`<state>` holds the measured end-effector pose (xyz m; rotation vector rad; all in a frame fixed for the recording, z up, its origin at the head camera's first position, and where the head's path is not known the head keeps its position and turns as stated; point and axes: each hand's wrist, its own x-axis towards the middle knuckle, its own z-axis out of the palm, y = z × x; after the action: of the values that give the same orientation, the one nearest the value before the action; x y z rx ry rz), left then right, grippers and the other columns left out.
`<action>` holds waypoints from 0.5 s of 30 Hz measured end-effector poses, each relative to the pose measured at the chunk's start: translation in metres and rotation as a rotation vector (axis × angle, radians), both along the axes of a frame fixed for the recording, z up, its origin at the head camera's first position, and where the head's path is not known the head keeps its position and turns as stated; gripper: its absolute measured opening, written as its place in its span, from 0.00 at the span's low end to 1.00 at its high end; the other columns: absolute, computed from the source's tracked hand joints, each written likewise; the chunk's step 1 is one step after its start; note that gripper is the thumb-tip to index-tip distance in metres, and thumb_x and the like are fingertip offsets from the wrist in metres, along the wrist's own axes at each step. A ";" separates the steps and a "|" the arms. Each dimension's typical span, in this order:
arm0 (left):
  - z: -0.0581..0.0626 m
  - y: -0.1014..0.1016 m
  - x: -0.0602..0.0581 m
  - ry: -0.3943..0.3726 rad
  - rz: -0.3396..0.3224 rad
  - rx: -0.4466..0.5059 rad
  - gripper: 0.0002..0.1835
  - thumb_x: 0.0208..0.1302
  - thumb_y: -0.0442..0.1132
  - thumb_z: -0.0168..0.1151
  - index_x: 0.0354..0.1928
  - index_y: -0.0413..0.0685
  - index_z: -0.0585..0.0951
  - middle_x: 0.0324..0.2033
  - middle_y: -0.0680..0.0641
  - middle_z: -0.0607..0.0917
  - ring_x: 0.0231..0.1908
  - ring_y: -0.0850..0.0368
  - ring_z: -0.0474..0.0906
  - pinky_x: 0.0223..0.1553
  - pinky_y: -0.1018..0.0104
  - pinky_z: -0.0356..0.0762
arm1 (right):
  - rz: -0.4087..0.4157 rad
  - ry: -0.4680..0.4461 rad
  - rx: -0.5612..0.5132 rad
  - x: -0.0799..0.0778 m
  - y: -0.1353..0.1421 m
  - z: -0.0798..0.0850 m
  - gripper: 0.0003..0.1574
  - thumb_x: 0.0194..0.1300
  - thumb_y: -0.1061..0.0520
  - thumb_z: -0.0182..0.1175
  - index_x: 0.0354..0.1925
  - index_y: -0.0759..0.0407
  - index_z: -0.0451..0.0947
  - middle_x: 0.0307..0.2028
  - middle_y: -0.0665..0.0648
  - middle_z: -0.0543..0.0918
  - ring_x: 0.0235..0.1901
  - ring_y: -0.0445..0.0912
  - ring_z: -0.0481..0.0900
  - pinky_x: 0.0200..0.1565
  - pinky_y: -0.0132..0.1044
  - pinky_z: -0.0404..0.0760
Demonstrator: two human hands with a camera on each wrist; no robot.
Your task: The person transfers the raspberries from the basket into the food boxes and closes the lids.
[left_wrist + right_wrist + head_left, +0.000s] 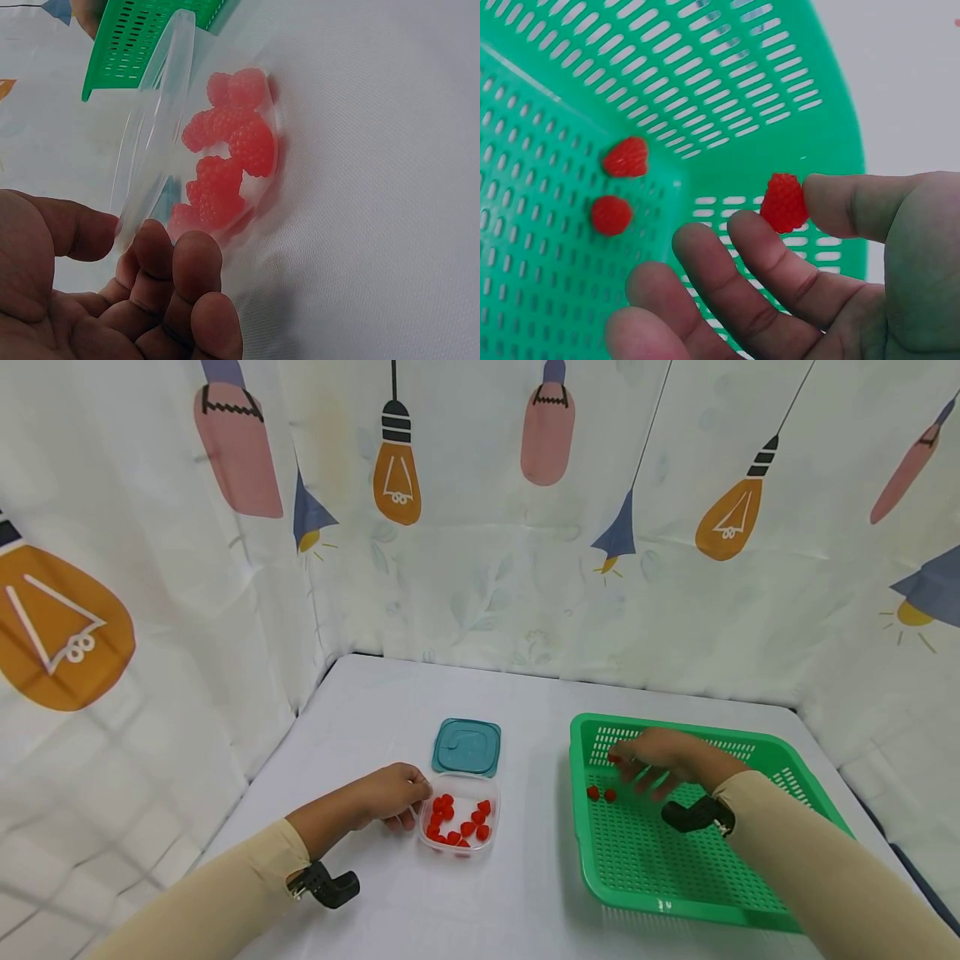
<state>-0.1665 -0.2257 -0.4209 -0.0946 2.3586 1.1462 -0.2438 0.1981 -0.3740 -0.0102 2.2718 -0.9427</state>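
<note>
My right hand point(660, 758) is over the green basket point(580, 827), pinching a red raspberry point(784, 203) between thumb and forefinger. Two more raspberries point(627, 157) lie on the basket floor, left of that hand in the head view. On the table, a clear plastic container point(491, 793) holds several raspberries point(467, 828). My left hand point(401, 793) pinches the container's rim at its left side, thumb and forefinger on the wall point(142, 180); the other fingers curl below, outside it.
A teal lid point(467, 747) lies flat on the white table point(525, 877) just behind the container. Patterned curtains point(480, 585) hang behind and on both sides of the table. The basket takes up the right part of the tabletop.
</note>
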 end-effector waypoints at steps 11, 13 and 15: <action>0.001 0.001 -0.001 -0.013 0.006 -0.007 0.09 0.72 0.41 0.60 0.44 0.42 0.78 0.32 0.43 0.81 0.28 0.49 0.80 0.31 0.62 0.80 | 0.004 0.004 -0.040 0.000 -0.013 0.025 0.30 0.76 0.41 0.55 0.57 0.66 0.78 0.53 0.66 0.82 0.48 0.58 0.84 0.40 0.50 0.85; 0.002 0.000 0.000 -0.012 0.007 -0.009 0.09 0.72 0.41 0.60 0.44 0.42 0.78 0.32 0.43 0.81 0.28 0.49 0.80 0.31 0.62 0.80 | 0.006 0.005 -0.049 0.001 -0.016 0.029 0.30 0.76 0.41 0.55 0.55 0.65 0.79 0.52 0.65 0.82 0.48 0.59 0.84 0.40 0.49 0.85; 0.002 0.000 0.000 -0.010 0.007 -0.009 0.09 0.72 0.41 0.60 0.44 0.42 0.78 0.32 0.43 0.81 0.28 0.49 0.80 0.31 0.62 0.80 | 0.001 0.005 -0.058 0.002 -0.019 0.033 0.29 0.76 0.41 0.55 0.54 0.65 0.80 0.51 0.64 0.82 0.48 0.59 0.83 0.39 0.49 0.85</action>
<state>-0.1665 -0.2256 -0.4191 -0.1116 2.3564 1.1353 -0.2419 0.1787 -0.3414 -0.0395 2.2485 -1.0087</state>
